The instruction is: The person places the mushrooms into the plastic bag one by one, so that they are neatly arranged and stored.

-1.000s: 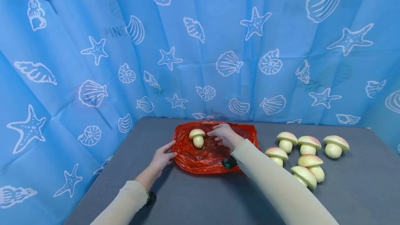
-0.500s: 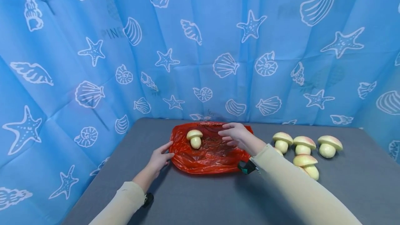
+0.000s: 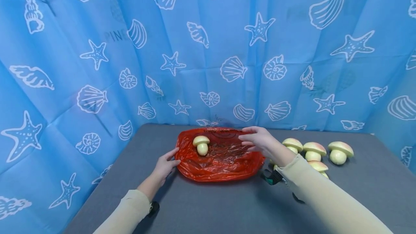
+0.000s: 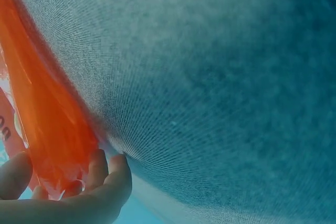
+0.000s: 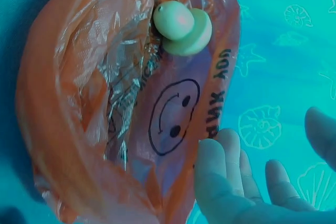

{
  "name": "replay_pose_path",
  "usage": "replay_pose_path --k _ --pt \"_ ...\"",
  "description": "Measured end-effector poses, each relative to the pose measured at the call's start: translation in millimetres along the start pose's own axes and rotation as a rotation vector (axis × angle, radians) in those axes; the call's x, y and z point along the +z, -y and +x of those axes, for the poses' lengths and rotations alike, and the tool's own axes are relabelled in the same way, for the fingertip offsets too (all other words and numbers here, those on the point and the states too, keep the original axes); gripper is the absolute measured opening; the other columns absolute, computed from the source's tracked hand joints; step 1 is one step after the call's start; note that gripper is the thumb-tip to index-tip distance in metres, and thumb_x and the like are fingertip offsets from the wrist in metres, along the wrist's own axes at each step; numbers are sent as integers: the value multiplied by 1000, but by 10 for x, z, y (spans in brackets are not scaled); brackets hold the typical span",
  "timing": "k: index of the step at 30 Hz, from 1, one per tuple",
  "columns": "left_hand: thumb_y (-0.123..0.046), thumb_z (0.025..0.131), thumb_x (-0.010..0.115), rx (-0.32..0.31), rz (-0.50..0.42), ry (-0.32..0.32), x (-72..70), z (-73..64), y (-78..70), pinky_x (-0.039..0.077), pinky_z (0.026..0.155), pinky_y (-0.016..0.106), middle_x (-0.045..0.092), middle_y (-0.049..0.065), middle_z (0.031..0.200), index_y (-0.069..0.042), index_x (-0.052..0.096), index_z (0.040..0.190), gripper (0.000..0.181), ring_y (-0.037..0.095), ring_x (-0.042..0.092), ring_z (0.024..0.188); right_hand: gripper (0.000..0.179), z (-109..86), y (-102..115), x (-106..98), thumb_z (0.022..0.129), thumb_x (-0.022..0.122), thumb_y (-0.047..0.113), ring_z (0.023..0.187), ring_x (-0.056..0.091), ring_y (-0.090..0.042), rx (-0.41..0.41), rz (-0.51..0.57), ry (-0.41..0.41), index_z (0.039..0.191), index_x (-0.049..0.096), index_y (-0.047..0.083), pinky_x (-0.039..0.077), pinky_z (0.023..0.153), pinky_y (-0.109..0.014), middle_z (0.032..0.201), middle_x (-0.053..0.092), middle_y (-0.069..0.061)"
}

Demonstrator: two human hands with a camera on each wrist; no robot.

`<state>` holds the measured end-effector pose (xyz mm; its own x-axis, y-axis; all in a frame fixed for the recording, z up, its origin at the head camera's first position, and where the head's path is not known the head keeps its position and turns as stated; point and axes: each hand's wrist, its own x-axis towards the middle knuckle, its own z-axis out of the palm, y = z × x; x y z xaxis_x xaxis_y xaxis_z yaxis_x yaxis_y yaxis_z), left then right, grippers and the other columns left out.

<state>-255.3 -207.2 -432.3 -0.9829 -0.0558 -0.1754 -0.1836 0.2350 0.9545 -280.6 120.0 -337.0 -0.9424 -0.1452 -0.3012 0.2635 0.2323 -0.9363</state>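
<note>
A red plastic bag point(image 3: 221, 167) lies spread open on the table, with one toy mushroom point(image 3: 202, 145) inside its left part. At the bag's left edge is my left hand point(image 3: 164, 165), fingers extended and thumb apart; the left wrist view has its fingertips right at the orange-red film point(image 4: 47, 114). Over the bag's right end hovers my right hand point(image 3: 263, 142), fingers loosely spread and holding nothing. In the right wrist view, the bag's mouth gapes, a printed smiling face shows inside, and the mushroom point(image 5: 186, 30) lies at the far end.
Several more pale yellow toy mushrooms point(image 3: 339, 152) stand or lie on the grey tabletop point(image 3: 201, 208) at the right, some partly behind my right arm. A blue curtain point(image 3: 208, 68) with white shell prints hangs along the table's back and left.
My right hand has drawn back rightward from inside the bag toward its right end. The left hand stays by the left edge, and the mushroom in the bag stays put.
</note>
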Motion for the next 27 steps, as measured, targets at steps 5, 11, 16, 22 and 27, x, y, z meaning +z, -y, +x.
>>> replay_pose_path --k 5,11,16,22,27 --pt "-4 98 52 -8 1 -5 -13 -2 0 31 104 62 26 22 155 -12 41 149 53 43 21 142 56 -84 -14 -115 97 58 13 125 49 -41 -22 0 18 144 34 -6 44 99 -51 142 42 -29" --pt "-4 98 52 12 1 14 -24 -26 -15 29 105 63 26 22 156 -10 39 149 54 42 20 142 59 -185 -46 -273 98 57 14 126 49 -39 -56 5 41 146 30 -7 46 96 -50 145 38 -29" --pt "-5 98 52 12 -10 17 -34 -43 -25 31 105 62 26 21 156 -11 39 150 53 42 26 140 61 -246 -79 -400 98 56 15 126 48 -40 -71 13 52 147 27 -8 44 98 -52 147 34 -31" --pt "-9 99 52 -1 -13 11 -49 -47 -42 34 103 60 25 20 156 -13 38 150 53 42 29 139 63 -295 -134 -548 99 54 16 129 44 -43 -84 8 64 148 23 -8 40 101 -54 148 29 -33" --pt "-10 99 53 -9 -10 0 -49 -35 -25 38 101 55 28 19 156 -14 41 149 52 39 33 137 65 -335 -192 -688 99 55 18 110 60 -24 -96 -1 56 149 22 -8 46 97 -50 149 28 -32"
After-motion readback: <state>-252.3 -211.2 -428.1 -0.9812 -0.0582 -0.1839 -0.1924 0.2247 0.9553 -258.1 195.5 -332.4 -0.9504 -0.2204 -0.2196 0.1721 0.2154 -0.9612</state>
